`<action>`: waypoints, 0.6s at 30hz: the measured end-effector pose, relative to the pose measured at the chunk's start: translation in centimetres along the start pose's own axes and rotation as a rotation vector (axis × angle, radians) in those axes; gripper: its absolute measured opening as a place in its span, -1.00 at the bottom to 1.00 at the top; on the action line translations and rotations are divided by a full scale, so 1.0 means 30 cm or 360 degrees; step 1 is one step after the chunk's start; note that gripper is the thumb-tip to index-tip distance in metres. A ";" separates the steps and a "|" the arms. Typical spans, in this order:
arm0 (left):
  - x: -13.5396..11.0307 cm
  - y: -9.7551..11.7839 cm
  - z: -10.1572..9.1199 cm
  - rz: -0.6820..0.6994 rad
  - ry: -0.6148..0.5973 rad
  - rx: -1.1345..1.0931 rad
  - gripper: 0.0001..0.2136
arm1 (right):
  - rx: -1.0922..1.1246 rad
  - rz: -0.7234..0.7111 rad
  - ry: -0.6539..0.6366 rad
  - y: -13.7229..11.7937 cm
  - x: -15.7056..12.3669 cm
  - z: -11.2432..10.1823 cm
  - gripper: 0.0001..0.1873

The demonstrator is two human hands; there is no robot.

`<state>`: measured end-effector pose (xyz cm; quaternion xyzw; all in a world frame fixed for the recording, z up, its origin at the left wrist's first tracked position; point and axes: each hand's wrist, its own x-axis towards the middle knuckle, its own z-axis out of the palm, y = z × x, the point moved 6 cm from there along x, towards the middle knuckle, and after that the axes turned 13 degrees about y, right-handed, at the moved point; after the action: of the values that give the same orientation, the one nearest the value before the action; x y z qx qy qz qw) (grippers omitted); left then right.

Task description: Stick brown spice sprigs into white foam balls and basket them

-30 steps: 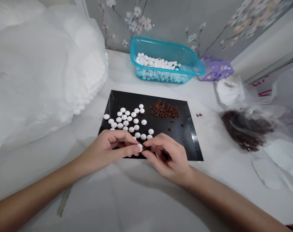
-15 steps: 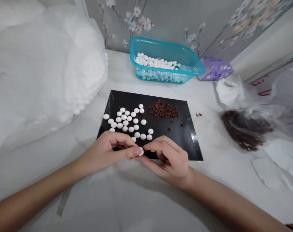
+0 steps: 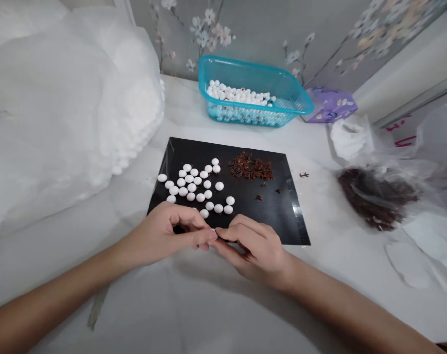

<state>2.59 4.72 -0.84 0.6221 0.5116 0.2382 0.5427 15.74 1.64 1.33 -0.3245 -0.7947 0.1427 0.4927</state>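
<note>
Over the front edge of a black board, my left hand pinches a small white ball between thumb and fingers. Only a sliver of that ball shows. My right hand meets it from the right, index fingertip and thumb closed on the same ball. Whether a brown piece sits between these fingertips is hidden. Several loose white balls lie on the board's left half, some with brown bits at their undersides. A heap of small brown star-shaped pieces lies at the board's back right.
Behind the board stands a blue plastic basket with many white balls. A big translucent bag of white balls fills the left. At right are a bag of brown pieces and a purple pack. One brown piece lies on the table.
The white ball, plainly visible before, is now mostly covered by my fingertips. My right hand's fingers have closed in and dipped slightly. Things on the board have stayed put.
</note>
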 end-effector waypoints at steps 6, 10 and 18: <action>-0.005 0.008 0.005 0.0247 -0.0006 0.0200 -0.76 | -0.0043 -0.0061 -0.0187 0.003 0.027 -0.024 -0.89; -0.014 0.024 -0.029 0.0675 0.0199 0.0720 -0.82 | -0.0175 0.0245 0.0009 0.116 0.086 -0.120 -0.91; -0.054 0.056 -0.069 0.1459 0.0628 0.1463 -0.82 | -0.1147 0.1178 -0.0247 0.307 0.052 -0.201 -0.63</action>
<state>0.86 4.37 1.73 0.8885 0.3350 0.3114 -0.0363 24.01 9.00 0.24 -0.7211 -0.6597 0.0484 0.2060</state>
